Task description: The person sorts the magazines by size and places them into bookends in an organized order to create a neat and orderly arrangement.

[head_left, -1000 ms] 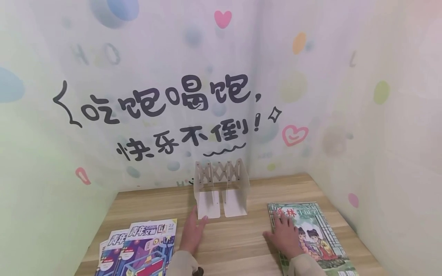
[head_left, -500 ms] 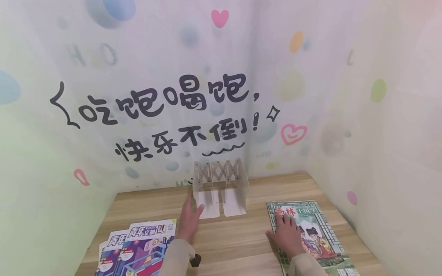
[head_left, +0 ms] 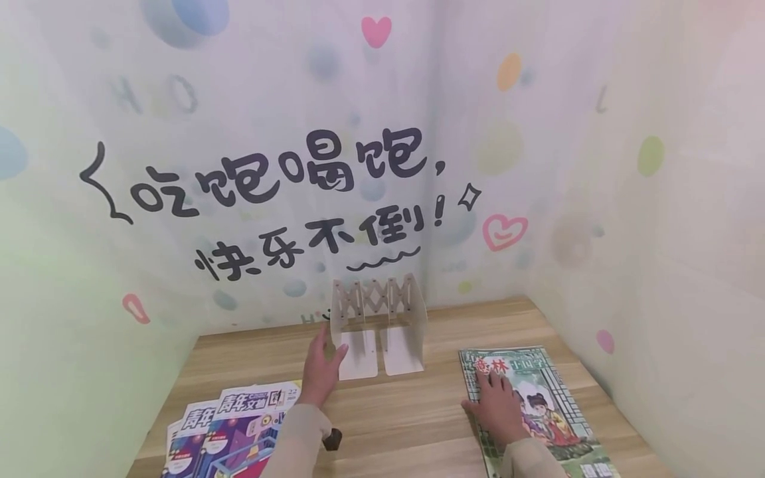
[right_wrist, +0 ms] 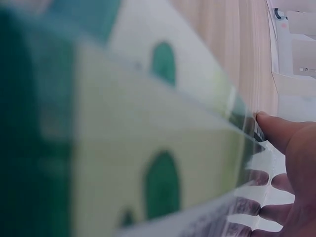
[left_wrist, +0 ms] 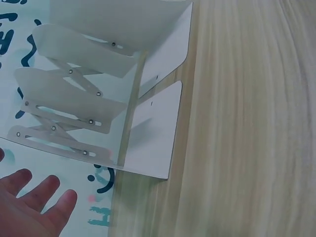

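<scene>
A white expandable bookend rack (head_left: pixel 403 348) with scissor-style links stands at the back of the table. My left hand (head_left: pixel 321 372) is beside its left end panel, fingers extended and holding nothing. In the left wrist view those fingers (left_wrist: pixel 37 192) show a gap from the rack's panel (left_wrist: pixel 153 133). On the right, my right hand (head_left: pixel 501 406) rests with spread fingers on the left part of a green illustrated magazine (head_left: pixel 556 425) on top of a thin stack. Its glossy cover (right_wrist: pixel 123 123) fills much of the right wrist view, blurred, near the hand's fingertips.
Several purple magazines (head_left: pixel 236 425) lie overlapped at the table's front left, partly behind the left sleeve (head_left: pixel 299 438). The wooden table (head_left: pixel 406 425) meets a printed wall covering (head_left: pixel 299 199) at the back and sides.
My left hand has moved a little left and farther back along the rack's side. The right hand has stayed on the green magazine. The head view has shifted slightly.
</scene>
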{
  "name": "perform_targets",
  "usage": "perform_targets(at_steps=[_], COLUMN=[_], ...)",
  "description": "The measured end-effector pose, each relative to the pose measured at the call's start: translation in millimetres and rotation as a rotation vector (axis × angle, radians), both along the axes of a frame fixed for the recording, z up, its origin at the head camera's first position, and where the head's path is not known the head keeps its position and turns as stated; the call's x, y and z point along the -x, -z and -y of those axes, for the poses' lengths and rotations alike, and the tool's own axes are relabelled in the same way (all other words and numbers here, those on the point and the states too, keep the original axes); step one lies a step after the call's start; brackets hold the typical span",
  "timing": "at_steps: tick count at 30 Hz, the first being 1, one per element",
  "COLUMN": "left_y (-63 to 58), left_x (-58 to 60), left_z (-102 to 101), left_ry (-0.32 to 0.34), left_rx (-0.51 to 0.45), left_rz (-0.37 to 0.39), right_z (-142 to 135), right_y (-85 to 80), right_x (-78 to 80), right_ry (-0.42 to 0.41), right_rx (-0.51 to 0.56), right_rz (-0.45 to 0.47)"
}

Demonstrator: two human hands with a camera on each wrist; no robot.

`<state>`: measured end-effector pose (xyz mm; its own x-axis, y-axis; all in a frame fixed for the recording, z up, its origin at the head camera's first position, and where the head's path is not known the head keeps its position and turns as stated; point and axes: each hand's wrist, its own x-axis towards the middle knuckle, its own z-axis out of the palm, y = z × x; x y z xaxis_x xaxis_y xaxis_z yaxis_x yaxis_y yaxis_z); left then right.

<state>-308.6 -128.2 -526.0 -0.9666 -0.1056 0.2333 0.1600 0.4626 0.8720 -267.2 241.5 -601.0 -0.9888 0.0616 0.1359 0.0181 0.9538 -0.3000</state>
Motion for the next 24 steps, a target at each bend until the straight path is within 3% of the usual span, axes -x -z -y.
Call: perform_targets(at_steps=[24], left_y=[-20.3], left_x=[14.3], left_z=[7], left_ry=[0.064], left_rx=[0.079], left_rz=[-0.121], right_z=[8], right_y=[-13.5], right_x=[-3.7], right_ry=[-0.016], right_rx=[-0.032], right_rz=[-0.001])
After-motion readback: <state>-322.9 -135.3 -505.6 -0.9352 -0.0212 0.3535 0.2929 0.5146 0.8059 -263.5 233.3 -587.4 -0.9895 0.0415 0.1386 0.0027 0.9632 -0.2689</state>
